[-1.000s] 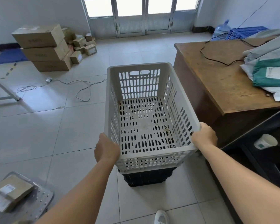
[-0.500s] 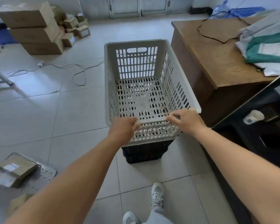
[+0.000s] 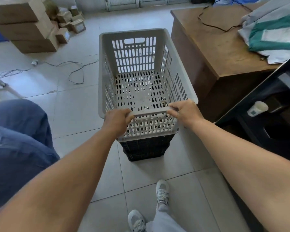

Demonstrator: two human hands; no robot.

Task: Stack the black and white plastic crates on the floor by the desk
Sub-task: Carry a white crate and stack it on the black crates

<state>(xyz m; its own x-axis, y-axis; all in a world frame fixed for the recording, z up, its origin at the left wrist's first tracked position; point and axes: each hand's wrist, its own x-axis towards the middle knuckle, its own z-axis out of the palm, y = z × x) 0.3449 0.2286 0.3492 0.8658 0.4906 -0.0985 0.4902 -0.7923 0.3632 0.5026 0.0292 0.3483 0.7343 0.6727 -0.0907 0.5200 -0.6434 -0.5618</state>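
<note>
At the near edge of the view, our two pale grey lace-up sneakers [image 3: 161, 191] stand on the light grey tiled floor [image 3: 70, 114]. A mass of blue denim fabric [image 3: 15, 144] fills the left side.

Both bare forearms reach forward. Our left hand [image 3: 116, 120] is closed around the near rim of the white slotted plastic crate [image 3: 137, 52], fingers curled over the edge at the left corner. Our right hand [image 3: 184, 112] grips the same rim near the right corner, fingers wrapped over it.

The white crate sits nested in the black perforated plastic crate [image 3: 145, 148], which rests on the floor; only the black crate's lower wall shows beneath the white one. The stack stands just beside the brown wooden desk [image 3: 213, 46], on its left side.

To the right, a white paper cup [image 3: 257, 108] lies in a dark shelf recess; its blue label cannot be read.

On the desk lie a black cable [image 3: 214, 25] and green-and-grey plastic mailer bags [image 3: 274, 30] bearing a white label, text illegible.

Farther left, a thin grey cord [image 3: 74, 69] trails across the floor. Beyond it stands a pile of brown cardboard boxes [image 3: 23, 25]; their labels are too small to read.
</note>
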